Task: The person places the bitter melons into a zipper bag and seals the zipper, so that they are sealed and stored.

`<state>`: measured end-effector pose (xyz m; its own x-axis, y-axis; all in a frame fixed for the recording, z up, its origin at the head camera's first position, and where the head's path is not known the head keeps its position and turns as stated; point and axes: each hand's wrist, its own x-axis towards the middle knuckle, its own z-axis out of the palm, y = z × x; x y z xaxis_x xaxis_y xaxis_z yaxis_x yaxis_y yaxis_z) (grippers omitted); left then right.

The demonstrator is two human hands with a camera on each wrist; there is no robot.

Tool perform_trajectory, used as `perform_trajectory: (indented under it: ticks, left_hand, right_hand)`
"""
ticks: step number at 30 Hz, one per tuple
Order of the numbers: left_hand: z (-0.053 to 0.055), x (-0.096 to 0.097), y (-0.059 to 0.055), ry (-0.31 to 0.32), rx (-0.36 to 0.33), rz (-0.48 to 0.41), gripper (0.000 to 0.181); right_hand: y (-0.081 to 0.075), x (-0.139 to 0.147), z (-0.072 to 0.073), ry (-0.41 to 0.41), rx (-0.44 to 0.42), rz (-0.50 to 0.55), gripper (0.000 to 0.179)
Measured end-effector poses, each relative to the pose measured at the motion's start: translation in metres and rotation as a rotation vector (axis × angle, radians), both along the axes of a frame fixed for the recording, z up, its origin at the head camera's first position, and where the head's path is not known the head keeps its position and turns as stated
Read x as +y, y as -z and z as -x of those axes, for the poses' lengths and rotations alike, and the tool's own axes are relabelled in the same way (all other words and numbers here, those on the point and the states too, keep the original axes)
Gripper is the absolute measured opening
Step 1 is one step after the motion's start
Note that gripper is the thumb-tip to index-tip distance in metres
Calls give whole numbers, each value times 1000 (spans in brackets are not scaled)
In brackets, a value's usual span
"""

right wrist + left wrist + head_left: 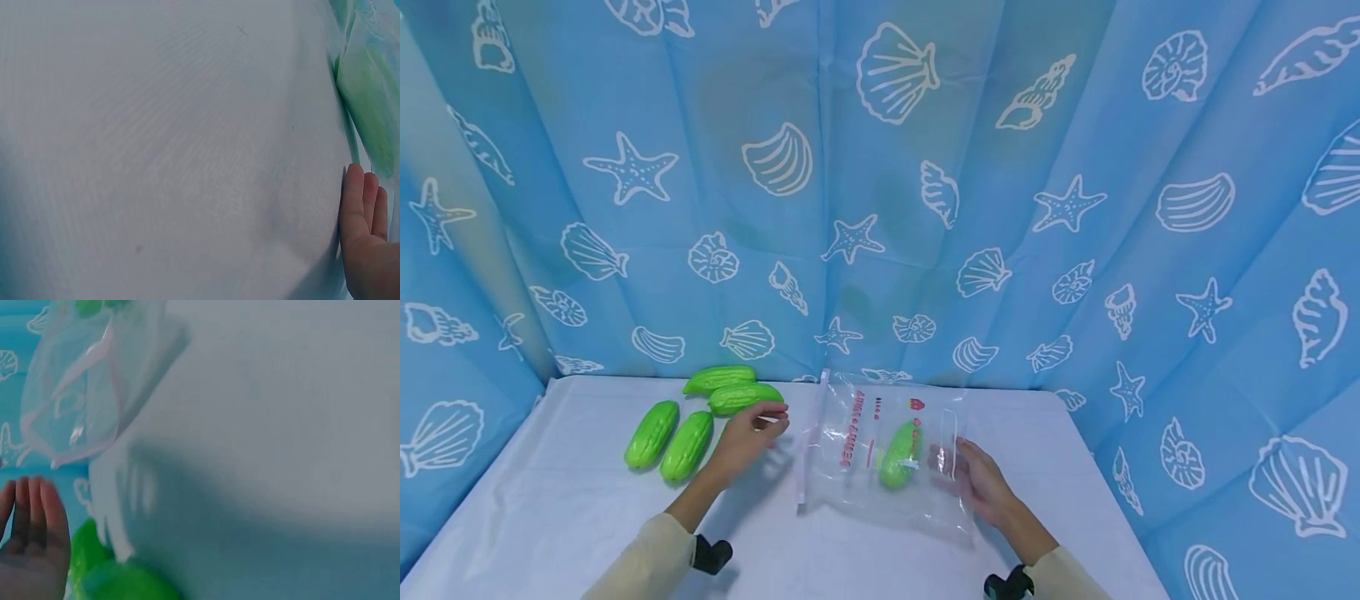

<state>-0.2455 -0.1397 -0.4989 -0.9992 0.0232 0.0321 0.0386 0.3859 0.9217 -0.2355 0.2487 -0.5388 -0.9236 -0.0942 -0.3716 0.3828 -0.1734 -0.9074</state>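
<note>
My right hand (988, 483) holds the right end of a clear zip bag (842, 492) with red print, its fingers behind the plastic; the thumb is hard to make out. One bitter melon (897, 458) shows inside the bag. The bag's mouth faces left and gapes in the left wrist view. Between the bag and the loose melons, my left hand (748, 442) hovers with nothing in it, fingers loosely extended. Just behind that hand lies a bitter melon (733, 396), with another bitter melon (715, 377) beyond it.
Two more bitter melons, the left one (651, 435) and the right one (687, 447), lie side by side on the white-covered table (580, 433). A blue curtain (880, 192) with white shell prints hangs behind the table and along its sides.
</note>
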Motion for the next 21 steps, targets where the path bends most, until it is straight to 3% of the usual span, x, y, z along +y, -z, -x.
perform_trajectory:
  ticks: [4, 11, 15, 21]
  left_hand:
    - [1, -18, -9, -62, 49, 229, 38]
    - [-1, -37, -12, -68, 39, 519, 53]
    - [-1, -40, -12, -69, 44, 612, 57]
    - [-1, -44, -11, -63, -22, 683, 66]
  right_hand:
    - [0, 0, -1, -11, 13, -10, 54]
    - [0, 0, -4, -10, 34, 4, 52]
    - [-1, 0, -5, -18, 43, 7, 51]
    - [-1, 0, -5, -25, 45, 5, 51]
